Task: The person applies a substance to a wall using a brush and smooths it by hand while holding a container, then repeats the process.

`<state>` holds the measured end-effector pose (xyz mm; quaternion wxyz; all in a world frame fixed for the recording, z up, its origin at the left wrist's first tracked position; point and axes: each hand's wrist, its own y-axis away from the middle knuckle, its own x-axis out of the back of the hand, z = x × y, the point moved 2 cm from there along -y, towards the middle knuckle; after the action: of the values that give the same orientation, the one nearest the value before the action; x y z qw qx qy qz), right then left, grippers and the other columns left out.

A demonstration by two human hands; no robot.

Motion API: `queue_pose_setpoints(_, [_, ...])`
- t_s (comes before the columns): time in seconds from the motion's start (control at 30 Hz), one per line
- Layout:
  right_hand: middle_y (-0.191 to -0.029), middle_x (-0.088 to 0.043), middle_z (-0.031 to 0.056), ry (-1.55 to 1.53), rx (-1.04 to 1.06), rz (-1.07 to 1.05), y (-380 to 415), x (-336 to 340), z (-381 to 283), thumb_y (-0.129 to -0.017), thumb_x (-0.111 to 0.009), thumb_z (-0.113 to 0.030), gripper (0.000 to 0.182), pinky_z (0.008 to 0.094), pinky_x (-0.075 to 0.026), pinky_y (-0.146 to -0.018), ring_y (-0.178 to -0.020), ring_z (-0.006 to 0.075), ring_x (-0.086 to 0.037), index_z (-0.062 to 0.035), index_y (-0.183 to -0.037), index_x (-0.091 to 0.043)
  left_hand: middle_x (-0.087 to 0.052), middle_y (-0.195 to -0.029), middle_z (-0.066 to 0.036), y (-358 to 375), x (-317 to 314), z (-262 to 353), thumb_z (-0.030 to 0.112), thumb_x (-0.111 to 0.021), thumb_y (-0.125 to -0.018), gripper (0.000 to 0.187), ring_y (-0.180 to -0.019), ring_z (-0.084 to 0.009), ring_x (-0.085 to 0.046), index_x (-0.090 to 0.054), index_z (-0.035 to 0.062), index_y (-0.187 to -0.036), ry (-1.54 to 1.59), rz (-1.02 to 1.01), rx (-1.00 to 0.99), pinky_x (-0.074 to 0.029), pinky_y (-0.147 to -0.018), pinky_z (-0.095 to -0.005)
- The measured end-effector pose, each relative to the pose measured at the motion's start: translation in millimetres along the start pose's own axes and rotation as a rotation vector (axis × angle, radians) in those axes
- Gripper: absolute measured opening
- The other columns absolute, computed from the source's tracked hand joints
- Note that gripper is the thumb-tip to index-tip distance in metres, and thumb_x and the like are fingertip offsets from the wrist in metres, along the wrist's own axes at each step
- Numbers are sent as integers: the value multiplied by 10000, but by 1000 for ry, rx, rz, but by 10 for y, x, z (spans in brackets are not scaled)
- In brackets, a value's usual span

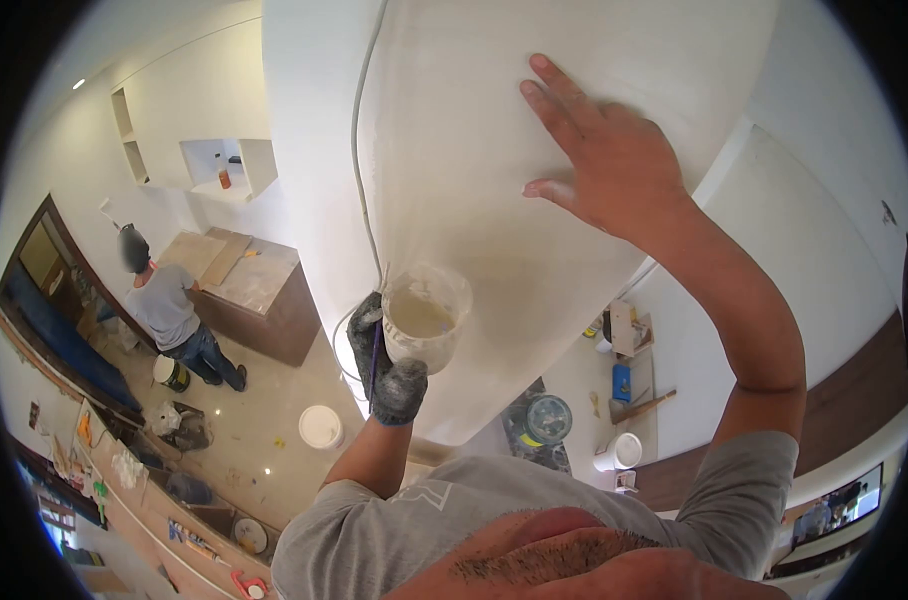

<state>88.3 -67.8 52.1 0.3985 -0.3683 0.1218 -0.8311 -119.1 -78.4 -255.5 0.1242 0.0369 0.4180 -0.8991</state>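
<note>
My left hand (399, 390), in a dark, dusty glove, grips a translucent plastic tub (429, 350) with pale, wet-looking material inside. A thin dark purple stick (376, 355) shows beside the gloved fingers; I cannot make out what it belongs to. Bare and raised, my right hand (624, 165) is against or very close to a smooth white surface (474, 130), with fingers stretched out and thumb apart. Nothing shows in it. A grey cable (357, 130) runs down the white surface to the left of the tub.
Another person (174, 310) stands at a wooden cabinet (249, 290) at left. Below are a white bucket (321, 427), a lidded bucket (548, 420) and another white bucket (624, 450). A blue box (622, 382) lies at right. Tools lie on a long board (164, 500) at lower left.
</note>
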Motion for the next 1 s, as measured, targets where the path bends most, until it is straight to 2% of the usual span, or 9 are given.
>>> queue_pose_setpoints(0.1, [-1743, -200, -35, -3, -11, -27, 76, 27, 111, -863, -743, -596, 915, 324, -580, -739, -861, 201, -630, -139, -1588, -422, -389, -1477, -240, -93, -21, 160, 869, -373, -931, 1027, -1361, -405, -433, -250, 112, -1614, 101, -182, 114, -380, -1150, -541])
queue_pose_setpoints(0.17, [-1735, -226, -33, -3, -19, -41, 137, 48, 165, -887, -702, -627, 881, 335, -588, -741, -831, 198, -639, -146, -1578, -442, -404, -1486, -219, -118, -53, 231, 812, -453, -902, 988, -1362, -389, -444, -263, 135, -1597, 220, -231, 174, -386, -1152, -529])
queue_pose_setpoints(0.27, [-1758, -162, -10, 13, -8, -40, 260, 65, 240, -840, -780, -564, 940, 320, -565, -680, -810, 215, -618, -100, -1576, -425, -452, -1500, -159, -90, -113, 213, 613, -728, -831, 898, -1368, -341, -473, -376, 120, -1493, 440, -132, 195, -411, -1144, -500])
queue_pose_setpoints(0.37, [-1595, -453, 74, 67, -51, -106, 453, 217, 216, -846, -792, -529, 899, 327, -552, -652, -768, 225, -605, -68, -1543, -460, -486, -1506, -117, -23, -133, 68, 481, -916, -779, 871, -1372, -304, -493, -456, 110, -1420, 536, -26, 149, -430, -1135, -479])
queue_pose_setpoints(0.47, [-1174, -646, 62, 84, -14, -69, 640, 281, 140, -945, -687, -412, 653, 354, -550, -666, -779, 208, -596, -38, -1465, -556, -492, -1495, -114, 29, -157, -166, 476, -925, -770, 869, -1369, -290, -494, -467, 110, -1413, 454, 50, 32, -432, -1129, -471])
queue_pose_setpoints(0.57, [-876, -573, 33, 75, 194, 200, 669, 242, 114, -893, -675, -213, 517, 344, -527, -700, -855, 209, -598, -34, -1374, -624, -494, -1493, -109, 49, -163, -148, 466, -927, -773, 864, -1368, -284, -496, -468, 108, -1411, 460, 52, 39, -424, -1136, -465])
queue_pose_setpoints(0.77, [-1309, -640, 92, 3, 344, 355, 162, 40, -27, -858, -670, -154, 528, 382, -520, -860, -1007, 220, -599, -52, -1374, -627, -502, -1478, -114, 54, -178, -95, 468, -918, -781, 846, -1352, -280, -503, -479, 95, -1401, 435, 43, 53, -422, -1130, -458])
queue_pose_setpoints(0.87, [-1514, -541, 118, -104, 274, 280, -47, -61, -129, -885, -660, -161, 527, 409, -531, -855, -997, 236, -627, -65, -1401, -615, -509, -1463, -119, 49, -185, -61, 474, -912, -783, 837, -1338, -279, -509, -489, 87, -1393, 464, 25, 101, -427, -1117, -454])
queue_pose_setpoints(1.0, [-1261, -676, 62, -99, 86, 86, -44, 56, -174, -931, -699, -212, 409, 414, -532, -841, -921, 251, -641, -63, -1309, -659, -519, -1444, -125, 69, -177, -56, 482, -903, -785, 826, -1320, -276, -518, -502, 75, -1381, 501, -8, 165, -434, -1101, -450])
